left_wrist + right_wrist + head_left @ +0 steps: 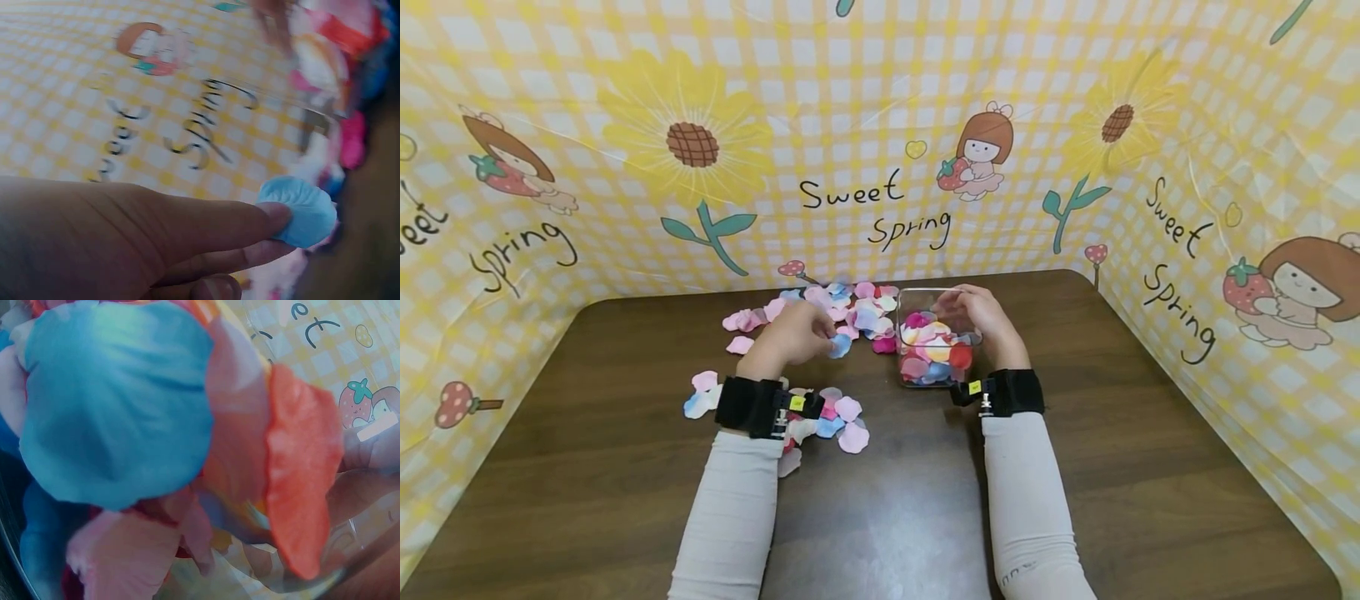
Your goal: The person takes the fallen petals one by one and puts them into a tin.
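Blue cloth petal is in your left hand: you pinch it between the thumb and a finger, and most of it stands out beyond the fingertips. It is almost round, so I find no strong long axis in it. Its free side points away from your palm, to the right, and on that side is the see-through box. Between the petal and the box's left wall there is a small gap; they do not touch. How high the petal is above the table, I cannot tell.

Your right hand is the nearer one to the box. It holds the far right corner, with the fingers bent round behind the wall; how firm this hold is, the pictures do not show. The box stands upright on the table, and mixed petals lie inside, reaching higher at the front than at the back.

Your left hand is beside the far pile, which spreads behind it and to its right, up to the box. One near pile lies closer to you, partly under your left wrist.
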The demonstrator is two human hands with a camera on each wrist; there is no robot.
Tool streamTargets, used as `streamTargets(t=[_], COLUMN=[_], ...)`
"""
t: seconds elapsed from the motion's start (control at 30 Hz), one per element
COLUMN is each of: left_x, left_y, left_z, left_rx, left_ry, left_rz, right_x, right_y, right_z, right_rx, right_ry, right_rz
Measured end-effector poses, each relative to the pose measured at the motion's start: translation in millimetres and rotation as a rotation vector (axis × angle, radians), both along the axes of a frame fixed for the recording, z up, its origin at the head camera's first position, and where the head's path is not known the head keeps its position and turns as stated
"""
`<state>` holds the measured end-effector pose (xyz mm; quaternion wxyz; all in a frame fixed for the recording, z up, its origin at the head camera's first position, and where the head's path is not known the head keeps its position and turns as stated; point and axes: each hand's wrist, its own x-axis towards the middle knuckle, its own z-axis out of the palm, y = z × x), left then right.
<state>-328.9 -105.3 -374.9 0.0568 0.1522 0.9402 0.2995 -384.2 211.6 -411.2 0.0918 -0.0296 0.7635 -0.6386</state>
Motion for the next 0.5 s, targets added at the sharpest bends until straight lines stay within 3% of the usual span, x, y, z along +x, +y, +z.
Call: streamTargets(t=[0.13, 0.27, 0.4, 0.5], left_x=[9.4, 18.5, 22.9, 22.6], left_y=[3, 18, 43, 61], left_z=[17.8, 29.3, 30.0, 24.7], left_rx=[0.041, 0.062, 0.065, 0.044], left_ry=[0.130, 0.274, 0.415, 0.447], left_rz=[-0.023, -0.033, -0.060, -0.095], right_x=[0.0, -0.3, -0.6, -0.7], right_y=[0, 1, 1, 1], right_z=[-0.2, -1.7, -2.4, -1.4], right_rx=[0.006, 0.007, 0.005, 0.000], right_ry=[0.008, 0.015, 0.018, 0.013], right_rz=[0.000, 0.004, 0.008, 0.005])
